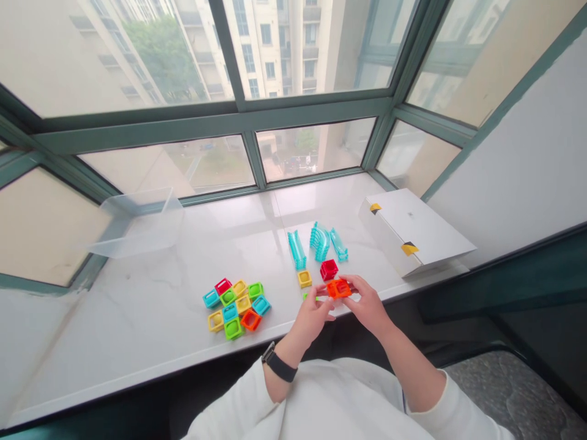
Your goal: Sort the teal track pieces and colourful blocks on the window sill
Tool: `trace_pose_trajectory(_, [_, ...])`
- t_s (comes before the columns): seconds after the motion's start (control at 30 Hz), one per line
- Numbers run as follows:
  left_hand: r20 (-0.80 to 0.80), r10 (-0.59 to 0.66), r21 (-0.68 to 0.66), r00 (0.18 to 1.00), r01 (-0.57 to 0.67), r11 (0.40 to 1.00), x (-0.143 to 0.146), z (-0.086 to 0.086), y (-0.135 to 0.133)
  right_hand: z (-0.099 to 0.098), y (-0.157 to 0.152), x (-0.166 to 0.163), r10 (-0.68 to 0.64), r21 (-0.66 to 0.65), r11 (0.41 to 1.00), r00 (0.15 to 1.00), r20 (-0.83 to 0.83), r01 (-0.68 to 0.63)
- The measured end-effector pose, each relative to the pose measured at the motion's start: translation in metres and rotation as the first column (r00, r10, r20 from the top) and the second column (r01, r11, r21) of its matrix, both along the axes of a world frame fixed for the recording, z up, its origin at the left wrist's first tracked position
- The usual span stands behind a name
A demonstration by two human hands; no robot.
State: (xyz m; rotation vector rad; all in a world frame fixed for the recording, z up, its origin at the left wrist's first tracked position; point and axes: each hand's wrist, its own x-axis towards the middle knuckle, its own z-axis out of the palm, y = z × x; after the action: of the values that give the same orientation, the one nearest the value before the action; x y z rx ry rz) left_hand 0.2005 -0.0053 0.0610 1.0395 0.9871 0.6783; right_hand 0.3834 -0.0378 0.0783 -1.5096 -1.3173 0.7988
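An orange toy block with openings in its sides is raised at the sill's front edge, between my two hands. My left hand, with a dark watch on its wrist, has its fingers closed on the block's left side. From the right, my right hand grips the same block. Just beyond it sits a red block, and a yellow block lies to its left. A green piece is mostly hidden behind my left fingers.
Several turquoise track pieces lie behind the blocks. A cluster of colourful blocks is on the left. A clear plastic bin stands near the window, and a white box with yellow-black tabs is at right.
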Motion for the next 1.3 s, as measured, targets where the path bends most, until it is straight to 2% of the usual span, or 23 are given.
trace_pose_trajectory(0.07, [-0.139,-0.015,0.198,0.990,0.043,0.979,0.002,-0.008,0.001,-0.004,0.000,0.009,-0.027,-0.006,1.000,0.999,0.027,0.027])
trace_pose_trajectory(0.1, [-0.221,-0.009,0.304,0.975,0.078,0.949,0.002,-0.010,0.002,-0.007,0.000,0.012,-0.035,-0.012,0.999,0.999,0.040,0.036])
trace_pose_trajectory(0.17, [-0.370,0.014,0.473,0.929,0.175,0.863,0.002,-0.012,0.005,-0.011,0.001,0.019,-0.043,-0.020,0.999,0.997,0.063,0.045])
trace_pose_trajectory(0.23, [-0.489,0.038,0.548,0.872,0.273,0.790,0.002,-0.011,0.011,-0.016,0.002,0.023,-0.038,-0.021,0.999,0.996,0.084,0.040])
trace_pose_trajectory(0.3, [-0.588,0.044,0.544,0.807,0.355,0.761,0.005,-0.009,0.018,-0.022,0.003,0.025,-0.028,-0.024,0.999,0.994,0.102,0.030])
trace_pose_trajectory(0.4, [-0.680,0.011,0.481,0.733,0.435,0.761,0.011,-0.009,0.026,-0.032,0.004,0.025,-0.002,-0.044,0.999,0.993,0.119,0.008])
trace_pose_trajectory(0.53, [-0.701,-0.018,0.437,0.713,0.449,0.780,0.017,-0.016,0.030,-0.042,0.005,0.022,0.021,-0.052,0.999,0.989,0.147,-0.014])
trace_pose_trajectory(0.63, [-0.728,-0.015,0.430,0.685,0.474,0.769,0.018,-0.023,0.031,-0.048,0.008,0.021,0.043,-0.054,0.998,0.984,0.174,-0.034])
trace_pose_trajectory(0.87, [-0.882,-0.012,0.334,0.471,0.643,0.689,0.022,-0.026,0.035,-0.058,0.012,0.020,0.057,-0.075,0.996,0.974,0.217,-0.042])
trace_pose_trajectory(1.07, [-0.895,-0.007,0.336,0.446,0.685,0.646,0.020,-0.024,0.036,-0.060,0.013,0.018,0.055,-0.071,0.997,0.972,0.229,-0.040])
trace_pose_trajectory(1.3, [-0.898,-0.019,0.319,0.439,0.682,0.658,0.019,-0.019,0.036,-0.063,0.010,0.013,0.042,-0.039,0.999,0.966,0.256,-0.033])
